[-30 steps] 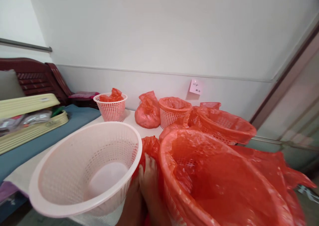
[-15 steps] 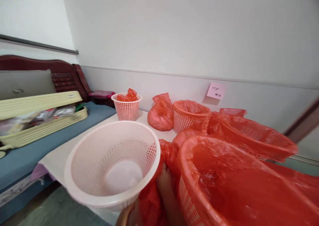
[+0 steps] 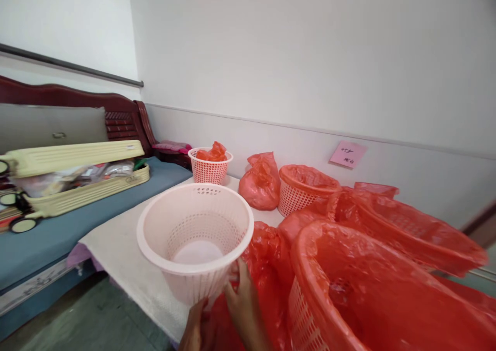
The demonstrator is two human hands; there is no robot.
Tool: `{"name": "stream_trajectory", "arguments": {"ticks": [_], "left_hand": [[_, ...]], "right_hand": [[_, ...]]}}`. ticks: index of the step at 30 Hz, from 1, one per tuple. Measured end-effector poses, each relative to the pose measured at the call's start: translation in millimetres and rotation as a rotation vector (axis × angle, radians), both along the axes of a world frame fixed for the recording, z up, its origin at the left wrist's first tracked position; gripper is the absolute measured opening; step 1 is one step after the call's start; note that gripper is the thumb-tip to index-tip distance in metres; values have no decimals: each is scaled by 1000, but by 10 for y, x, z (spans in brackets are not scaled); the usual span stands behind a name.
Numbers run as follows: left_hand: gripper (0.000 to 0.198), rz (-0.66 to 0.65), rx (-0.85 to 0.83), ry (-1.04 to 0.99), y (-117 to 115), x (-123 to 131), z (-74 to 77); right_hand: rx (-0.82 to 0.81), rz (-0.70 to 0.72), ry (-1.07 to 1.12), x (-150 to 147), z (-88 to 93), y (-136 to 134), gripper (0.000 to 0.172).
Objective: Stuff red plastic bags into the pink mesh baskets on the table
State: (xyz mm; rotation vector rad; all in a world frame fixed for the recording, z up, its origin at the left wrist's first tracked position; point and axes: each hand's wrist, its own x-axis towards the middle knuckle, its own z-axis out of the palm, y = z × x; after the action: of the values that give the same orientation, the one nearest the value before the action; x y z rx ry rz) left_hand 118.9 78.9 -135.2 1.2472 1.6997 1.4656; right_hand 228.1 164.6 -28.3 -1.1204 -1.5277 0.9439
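An empty pale pink perforated basket (image 3: 196,227) stands upright over the near edge of the white-covered table (image 3: 124,253). My left hand (image 3: 194,328) is under its base at the bottom of the picture and grips it from below, with most fingers hidden. My right hand (image 3: 244,309) lies with straight fingers against the basket's right side, on a crumpled red plastic bag (image 3: 267,253). Close on the right is a large basket lined with a red bag (image 3: 349,289).
A second red-lined large basket (image 3: 406,227) lies behind. At the wall stand a small lined basket (image 3: 306,188), a tied red bag (image 3: 260,183) and a small pink basket holding red bags (image 3: 210,165). An open yellow suitcase (image 3: 77,180) rests on the blue bed at left.
The pink basket has swung from tilted toward me to upright and moved right and away. The view has turned left. My right hand stays beside the basket.
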Motion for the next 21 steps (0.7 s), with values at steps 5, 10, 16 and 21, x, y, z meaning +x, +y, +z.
{"name": "stream_trajectory", "arguments": {"ticks": [5,10,16,21], "left_hand": [[66,75,-69,-47,348,-249,191],[65,136,-70,35,768,-530,185],[62,82,-39,328,1027,-629,115],[59,70,-101,451,1182,-688,66]], "right_hand": [[-151,86,-36,-456,-25,212,72],[-96,159,-228,-770,142,566,64],[-50,-14,-338,-855,380,1385,35],[-63,-251,-512,-718,373,2256,36]]}}
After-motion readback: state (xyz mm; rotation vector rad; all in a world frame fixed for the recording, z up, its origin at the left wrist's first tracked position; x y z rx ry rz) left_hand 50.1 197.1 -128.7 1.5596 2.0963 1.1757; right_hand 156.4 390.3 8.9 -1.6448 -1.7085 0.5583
